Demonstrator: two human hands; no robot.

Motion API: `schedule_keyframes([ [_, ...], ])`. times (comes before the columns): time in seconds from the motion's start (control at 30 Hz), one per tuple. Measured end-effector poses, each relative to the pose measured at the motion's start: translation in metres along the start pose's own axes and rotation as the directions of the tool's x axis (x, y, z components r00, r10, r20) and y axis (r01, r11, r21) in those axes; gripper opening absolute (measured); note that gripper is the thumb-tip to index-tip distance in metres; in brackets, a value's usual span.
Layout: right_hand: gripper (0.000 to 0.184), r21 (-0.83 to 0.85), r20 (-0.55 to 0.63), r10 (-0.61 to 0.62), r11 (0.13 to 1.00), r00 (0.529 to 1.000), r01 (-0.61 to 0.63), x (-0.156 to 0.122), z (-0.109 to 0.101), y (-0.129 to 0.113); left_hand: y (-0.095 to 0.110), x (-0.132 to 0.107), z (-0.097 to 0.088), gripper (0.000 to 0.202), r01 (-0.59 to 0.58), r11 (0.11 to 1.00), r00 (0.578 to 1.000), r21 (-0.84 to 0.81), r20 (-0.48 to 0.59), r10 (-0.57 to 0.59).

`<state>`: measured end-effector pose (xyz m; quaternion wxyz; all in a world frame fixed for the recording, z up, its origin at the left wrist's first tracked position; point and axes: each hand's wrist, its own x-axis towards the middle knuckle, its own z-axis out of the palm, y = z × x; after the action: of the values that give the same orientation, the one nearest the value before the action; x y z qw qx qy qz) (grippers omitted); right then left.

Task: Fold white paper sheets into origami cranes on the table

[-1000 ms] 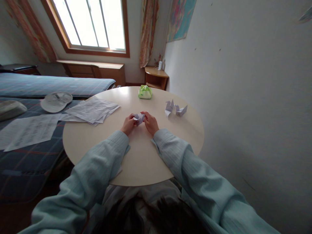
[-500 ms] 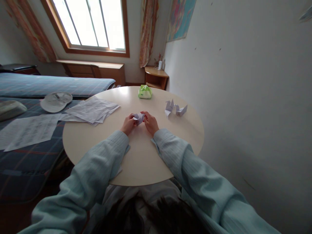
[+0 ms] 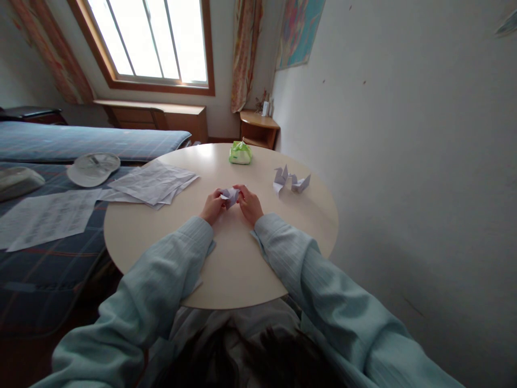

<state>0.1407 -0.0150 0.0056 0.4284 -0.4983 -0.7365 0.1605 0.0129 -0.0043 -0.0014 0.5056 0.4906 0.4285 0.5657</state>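
Shifting nothing visible since earlier — pinching folded paper (image 3: 230,197) with closed left fingers (image 3: 216,200) and right fingers (image 3: 243,193), likely steadying creases.

So both hands have hold of one small folded paper (image 3: 230,197) around the middle of the round table (image 3: 236,264), left hand (image 3: 212,208) on one side, right hand (image 3: 251,206) on the other, fingers pinching it. Off to the right, two bird-like paper folds (image 3: 300,185) stand close together. Green soft pack (image 3: 240,154) near the far edge. Messy stack of sheets (image 3: 151,183) on the left, plus a white cap (image 3: 92,169) on the plaid mattress (image 3: 40,269). Window's (image 3: 161,43) super bright btw.
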Motion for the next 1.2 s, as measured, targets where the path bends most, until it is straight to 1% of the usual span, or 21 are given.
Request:
schedule_keyframes([
  [0.17, 0.029, -0.028, 0.027, 0.029, 0.999, 0.999, -0.028, -0.0006, -0.0013, -0.0021, -0.0017, 0.0013, -0.0006, 0.014, -0.008, 0.999, 1.0, 0.033, -0.008, 0.008],
  [0.3, 0.029, -0.034, 0.043, 0.047, 0.998, 0.998, -0.045, -0.0009, -0.0021, -0.0031, -0.0043, 0.0026, -0.0003, 0.014, -0.011, 1.0, 1.0, 0.024, -0.012, 0.012],
  [0.5, 0.03, -0.055, 0.074, 0.08, 0.996, 0.994, -0.076, -0.002, -0.0038, -0.0048, -0.0005, -0.0009, 0.0014, 0.013, 0.015, 0.999, 1.0, 0.034, -0.01, -0.015],
  [0.8, 0.03, -0.064, 0.087, 0.077, 0.995, 0.993, -0.072, -0.0025, -0.0045, -0.0049, 0.0003, -0.0003, 0.0012, 0.012, -0.005, 0.998, 1.0, 0.066, -0.013, 0.006],
  [0.97, 0.029, -0.065, 0.085, 0.053, 0.997, 0.995, -0.047, -0.003, -0.0046, -0.0043, -0.0014, 0.0009, 0.0005, 0.013, -0.014, 0.998, 1.0, 0.069, -0.011, 0.015],
  [1.2, 0.029, -0.042, 0.092, 0.072, 0.997, 0.993, -0.069, -0.0034, -0.0054, -0.0063, 0.0009, -0.001, 0.0005, 0.012, -0.01, 0.998, 1.0, 0.07, -0.008, 0.011],
])
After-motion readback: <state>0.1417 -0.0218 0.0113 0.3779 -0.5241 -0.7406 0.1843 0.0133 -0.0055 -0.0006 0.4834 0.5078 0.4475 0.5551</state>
